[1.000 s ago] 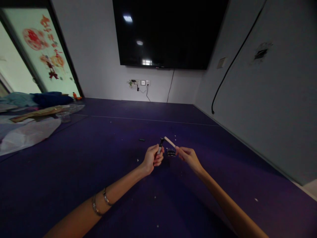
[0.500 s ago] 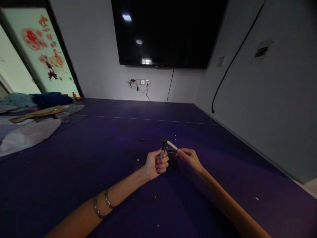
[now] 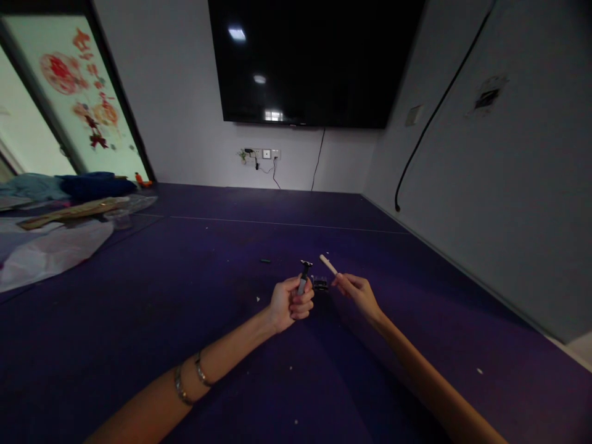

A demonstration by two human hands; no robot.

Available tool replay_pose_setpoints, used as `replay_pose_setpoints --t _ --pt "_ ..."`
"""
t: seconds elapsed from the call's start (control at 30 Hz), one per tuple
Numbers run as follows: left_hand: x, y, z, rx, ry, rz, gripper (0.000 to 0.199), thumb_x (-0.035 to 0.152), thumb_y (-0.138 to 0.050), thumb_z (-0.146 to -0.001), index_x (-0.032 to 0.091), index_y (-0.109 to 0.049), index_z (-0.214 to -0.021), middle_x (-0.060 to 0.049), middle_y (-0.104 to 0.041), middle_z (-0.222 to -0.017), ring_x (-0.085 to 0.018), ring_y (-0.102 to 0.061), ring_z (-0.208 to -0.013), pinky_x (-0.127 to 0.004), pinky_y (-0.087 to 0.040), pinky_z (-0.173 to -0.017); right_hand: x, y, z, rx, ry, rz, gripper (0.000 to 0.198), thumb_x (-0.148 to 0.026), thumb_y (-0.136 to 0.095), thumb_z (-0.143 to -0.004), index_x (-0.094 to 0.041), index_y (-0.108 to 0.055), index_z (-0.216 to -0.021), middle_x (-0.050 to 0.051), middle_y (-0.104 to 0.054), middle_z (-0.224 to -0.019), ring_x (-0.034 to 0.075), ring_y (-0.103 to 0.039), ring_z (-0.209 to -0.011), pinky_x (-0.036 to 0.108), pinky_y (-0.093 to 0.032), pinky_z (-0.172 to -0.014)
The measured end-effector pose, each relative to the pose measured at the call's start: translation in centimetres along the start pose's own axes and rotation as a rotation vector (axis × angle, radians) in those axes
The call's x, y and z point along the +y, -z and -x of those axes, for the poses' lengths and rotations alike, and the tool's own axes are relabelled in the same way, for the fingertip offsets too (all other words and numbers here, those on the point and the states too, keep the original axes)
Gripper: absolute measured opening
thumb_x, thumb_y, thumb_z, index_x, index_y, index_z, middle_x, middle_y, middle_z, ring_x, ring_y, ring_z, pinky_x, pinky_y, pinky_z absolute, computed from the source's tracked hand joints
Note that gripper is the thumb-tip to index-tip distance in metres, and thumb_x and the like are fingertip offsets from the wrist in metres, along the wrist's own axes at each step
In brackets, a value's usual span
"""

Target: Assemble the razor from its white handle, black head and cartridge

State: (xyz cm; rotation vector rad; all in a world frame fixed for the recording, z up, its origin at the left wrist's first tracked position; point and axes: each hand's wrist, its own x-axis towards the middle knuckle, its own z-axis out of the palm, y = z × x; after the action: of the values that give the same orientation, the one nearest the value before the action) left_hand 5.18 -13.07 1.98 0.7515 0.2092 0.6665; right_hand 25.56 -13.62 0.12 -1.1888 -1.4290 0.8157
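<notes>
My left hand [image 3: 289, 303] is wrapped round the grey handle of a razor [image 3: 306, 269], whose dark T-shaped head points up. To its right, my right hand [image 3: 356, 291] pinches a slim cream-coloured stick [image 3: 328, 264] by its lower end. The stick tilts up to the left, its tip apart from the razor head; its exact kind is unclear. A small black slotted case [image 3: 320, 283] lies between the hands, too small to make out fully. Left of the razor, a short dark green piece [image 3: 265, 260] rests on the purple surface [image 3: 222, 345].
White bits [image 3: 258, 299] are scattered over the surface. Plastic sheeting [image 3: 60, 246] and folded dark blue cloth [image 3: 99, 185] lie at the left. A television [image 3: 314, 61] hangs on the far wall, above sockets [image 3: 267, 153]. A black cable [image 3: 435, 117] runs down the right wall.
My right hand has drawn the cream stick away from the razor head, slightly right and up. My left hand stays almost in place with the razor.
</notes>
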Motion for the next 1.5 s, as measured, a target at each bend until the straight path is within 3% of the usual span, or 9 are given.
replay_pose_setpoints --t 0.2,0.43,0.63,0.77,0.9,1.03,1.2,1.33,1.5 --pt "0.6 1.5 -0.6 0.107 -0.171 -0.104 0.029 0.034 -0.042 -0.084 0.015 -0.046 -0.063 0.008 -0.021 -0.046 -0.004 -0.011 -0.034 -0.014 -0.015 -0.03 -2.6 -0.5 0.2 -0.031 -0.009 -0.09 0.039 -0.052 -0.052 -0.078 -0.015 -0.066 -0.078 -0.003 -0.043 -0.052 0.009 -0.036 -0.046 0.023 -0.026 -0.044" --pt "0.6 2.4 -0.8 0.172 -0.242 -0.353 0.03 0.038 -0.046 -0.08 0.015 -0.047 -0.062 0.009 -0.023 -0.043 -0.003 -0.014 -0.033 -0.015 -0.012 -0.03 -6.6 1.7 0.4 -0.099 0.078 0.173 0.035 -0.048 -0.055 -0.076 -0.017 -0.07 -0.07 -0.001 -0.048 -0.05 0.01 -0.039 -0.047 0.024 -0.029 -0.045" --pt "-0.3 1.8 -0.6 0.189 -0.222 -0.452 0.035 0.046 -0.048 -0.079 0.015 -0.047 -0.062 0.009 -0.025 -0.043 -0.004 -0.017 -0.034 -0.016 -0.012 -0.032 -8.7 2.9 0.7 -0.084 0.137 0.26 0.029 -0.043 -0.062 -0.072 -0.018 -0.072 -0.083 0.004 -0.061 -0.063 0.014 -0.049 -0.055 0.026 -0.037 -0.05" --pt "-0.9 0.8 -0.5 0.217 -0.191 -0.373 0.035 0.046 -0.047 -0.08 0.016 -0.045 -0.064 0.009 -0.024 -0.044 -0.004 -0.016 -0.034 -0.016 -0.011 -0.032 -8.6 1.7 0.9 -0.025 -0.019 0.016 0.029 -0.044 -0.062 -0.073 -0.018 -0.067 -0.085 -0.002 -0.048 -0.054 0.008 -0.039 -0.046 0.021 -0.027 -0.04" --pt "-1.2 0.4 -0.6 0.309 -0.196 -0.264 0.032 0.045 -0.045 -0.083 0.016 -0.045 -0.067 0.009 -0.026 -0.045 -0.003 -0.015 -0.033 -0.015 -0.011 -0.031 -8.5 -1.5 2.2 -0.115 -0.338 -0.543 0.024 -0.042 -0.059 -0.075 -0.022 -0.054 -0.087 -0.008 -0.041 -0.054 0.004 -0.026 -0.037 0.016 -0.011 -0.032" --pt "-1.2 0.3 -0.8 0.388 -0.236 -0.248 0.033 0.047 -0.048 -0.082 0.016 -0.046 -0.069 0.009 -0.027 -0.046 -0.003 -0.018 -0.033 -0.015 -0.012 -0.031 -9.1 -4.4 4.3 -0.209 -0.508 -0.864 0.022 -0.034 -0.062 -0.073 -0.02 -0.048 -0.083 -0.008 -0.043 -0.053 0.001 -0.02 -0.035 0.014 -0.006 -0.031" --pt "-1.2 -0.3 -0.8 0.439 -0.235 -0.266 0.036 0.049 -0.05 -0.079 0.016 -0.045 -0.066 0.009 -0.028 -0.046 -0.002 -0.017 -0.033 -0.015 -0.013 -0.031 -9.3 -6.1 6.1 -0.237 -0.571 -1.001 0.024 -0.034 -0.065 -0.072 -0.019 -0.047 -0.081 -0.009 -0.04 -0.049 0.001 -0.018 -0.034 0.014 -0.005 -0.032" --pt "-1.5 -0.5 -0.8 0.433 -0.229 -0.263 0.037 0.051 -0.051 -0.078 0.016 -0.045 -0.067 0.009 -0.029 -0.045 -0.002 -0.018 -0.033 -0.015 -0.012 -0.03 -8.5 -6.9 7.0 -0.151 -0.534 -1.039 0.026 -0.035 -0.066 -0.071 -0.019 -0.046 -0.077 -0.01 -0.038 -0.048 0.0 -0.016 -0.035 0.015 -0.004 -0.032" --pt "-2.1 0.1 -1.2 0.436 -0.233 -0.248 0.042 0.056 -0.052 -0.076 0.016 -0.046 -0.067 0.01 -0.028 -0.042 -0.002 -0.017 -0.031 -0.015 -0.013 -0.029 -8.0 -7.7 8.7 -0.125 -0.607 -1.058 0.033 -0.042 -0.069 -0.067 -0.019 -0.046 -0.074 -0.012 -0.03 -0.045 0.001 -0.01 -0.037 0.015 -0.003 -0.034"
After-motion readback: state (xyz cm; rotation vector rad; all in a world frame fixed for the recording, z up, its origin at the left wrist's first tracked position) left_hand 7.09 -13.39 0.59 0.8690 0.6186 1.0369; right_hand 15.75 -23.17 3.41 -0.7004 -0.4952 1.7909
